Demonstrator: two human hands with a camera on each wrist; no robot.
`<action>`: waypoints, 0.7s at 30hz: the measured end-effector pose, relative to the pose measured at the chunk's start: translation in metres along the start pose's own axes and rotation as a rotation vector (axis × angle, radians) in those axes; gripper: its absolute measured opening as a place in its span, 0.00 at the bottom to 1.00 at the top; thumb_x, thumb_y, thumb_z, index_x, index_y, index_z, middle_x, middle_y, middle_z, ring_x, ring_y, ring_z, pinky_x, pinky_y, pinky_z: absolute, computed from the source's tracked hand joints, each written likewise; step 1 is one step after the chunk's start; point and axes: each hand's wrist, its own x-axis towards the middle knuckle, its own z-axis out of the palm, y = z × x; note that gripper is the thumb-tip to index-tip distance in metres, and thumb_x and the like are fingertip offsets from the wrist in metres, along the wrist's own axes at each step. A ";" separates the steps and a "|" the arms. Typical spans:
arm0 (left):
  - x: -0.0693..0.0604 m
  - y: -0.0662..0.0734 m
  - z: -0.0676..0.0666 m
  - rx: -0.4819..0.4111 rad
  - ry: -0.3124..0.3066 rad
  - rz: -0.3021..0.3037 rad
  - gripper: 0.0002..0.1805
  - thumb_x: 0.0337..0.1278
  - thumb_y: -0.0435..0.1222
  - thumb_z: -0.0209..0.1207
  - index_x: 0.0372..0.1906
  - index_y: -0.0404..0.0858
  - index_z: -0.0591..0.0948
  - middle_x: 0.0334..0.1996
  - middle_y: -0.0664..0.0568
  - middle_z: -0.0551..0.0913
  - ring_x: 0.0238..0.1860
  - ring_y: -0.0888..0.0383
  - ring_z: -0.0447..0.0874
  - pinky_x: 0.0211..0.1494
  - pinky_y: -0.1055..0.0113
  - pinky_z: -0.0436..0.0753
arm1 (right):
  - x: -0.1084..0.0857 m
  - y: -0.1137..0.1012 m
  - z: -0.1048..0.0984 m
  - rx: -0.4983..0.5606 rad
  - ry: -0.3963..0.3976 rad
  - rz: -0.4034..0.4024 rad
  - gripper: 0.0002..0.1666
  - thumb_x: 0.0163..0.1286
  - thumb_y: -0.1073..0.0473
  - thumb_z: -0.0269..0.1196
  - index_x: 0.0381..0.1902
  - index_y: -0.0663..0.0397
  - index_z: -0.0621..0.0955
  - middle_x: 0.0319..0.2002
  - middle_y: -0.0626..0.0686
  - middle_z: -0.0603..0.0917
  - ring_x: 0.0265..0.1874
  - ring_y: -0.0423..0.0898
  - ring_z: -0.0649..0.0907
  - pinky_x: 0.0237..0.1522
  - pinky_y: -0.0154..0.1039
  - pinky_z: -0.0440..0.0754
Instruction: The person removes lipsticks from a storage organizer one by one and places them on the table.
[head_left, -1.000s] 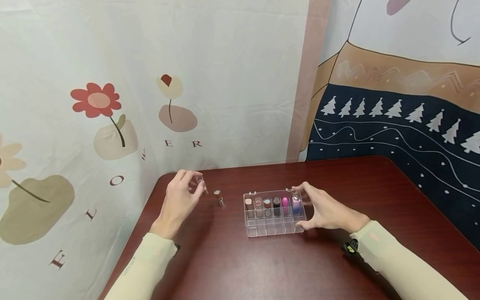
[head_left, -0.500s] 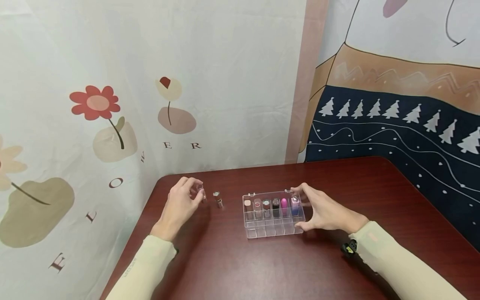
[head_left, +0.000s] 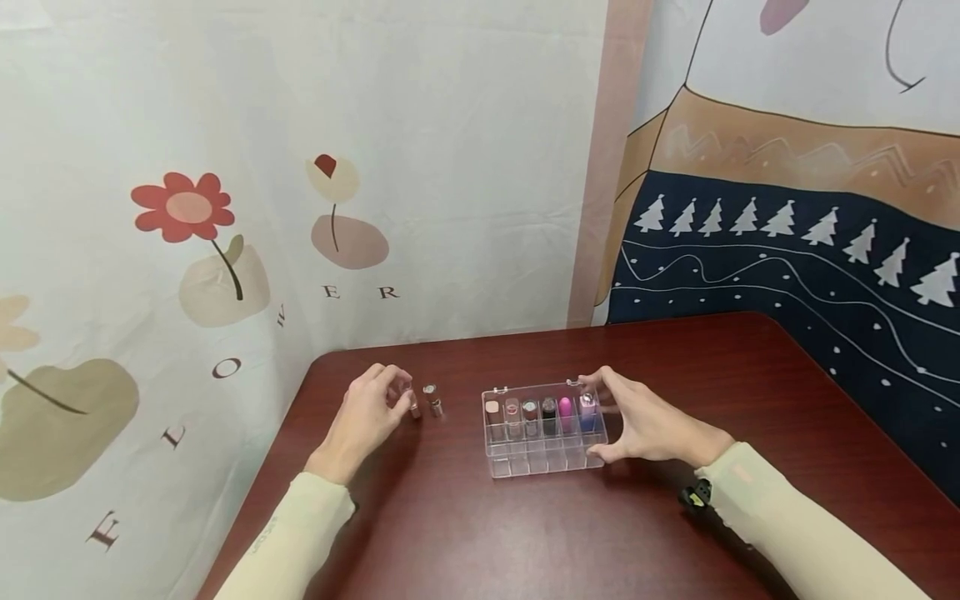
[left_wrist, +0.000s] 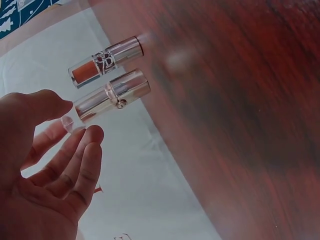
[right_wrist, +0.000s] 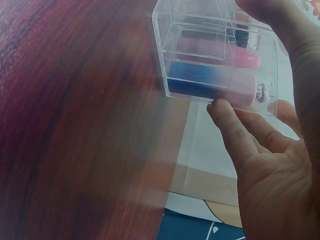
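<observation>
My left hand point(head_left: 362, 421) pinches a lipstick point(left_wrist: 120, 95) by its clear cap, between thumb and fingers. The tube has a shiny metallic base and stands roughly upright at the table. Just right of it, a second lipstick point(head_left: 433, 402) with an orange-brown upper part point(left_wrist: 86, 72) stands upright, a small gap away. My right hand point(head_left: 651, 421) grips the right side of a clear divided organizer box point(head_left: 517, 465), thumb at the front and fingers behind. Several lipsticks fill its back row, among them a pink one point(head_left: 566, 407) and a blue and lilac one point(right_wrist: 200, 80); the front compartments hold nothing visible.
The reddish-brown wooden table point(head_left: 480, 542) bears all these things. A pale flower-printed cloth point(head_left: 465, 167) hangs behind and to the left. At the right hangs a dark blue cloth point(head_left: 720, 275) with white trees.
My left hand has lowered the lipstick and brought it nearer and to the right, closer beside the standing one. My right hand keeps its grip on the box.
</observation>
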 end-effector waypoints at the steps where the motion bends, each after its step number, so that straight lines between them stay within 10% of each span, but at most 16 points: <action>1: 0.000 0.000 0.001 -0.001 -0.008 -0.003 0.09 0.69 0.27 0.75 0.49 0.38 0.90 0.41 0.48 0.87 0.38 0.55 0.91 0.46 0.59 0.90 | 0.000 0.000 0.000 0.001 0.001 -0.001 0.55 0.57 0.46 0.93 0.73 0.47 0.72 0.77 0.60 0.84 0.65 0.54 0.93 0.67 0.55 0.94; 21: -0.001 0.000 0.007 -0.014 -0.042 0.020 0.10 0.68 0.25 0.74 0.51 0.36 0.90 0.42 0.46 0.88 0.38 0.55 0.92 0.46 0.59 0.91 | 0.000 -0.001 0.000 0.025 -0.004 0.010 0.55 0.57 0.48 0.93 0.73 0.47 0.71 0.77 0.61 0.84 0.64 0.54 0.93 0.66 0.55 0.94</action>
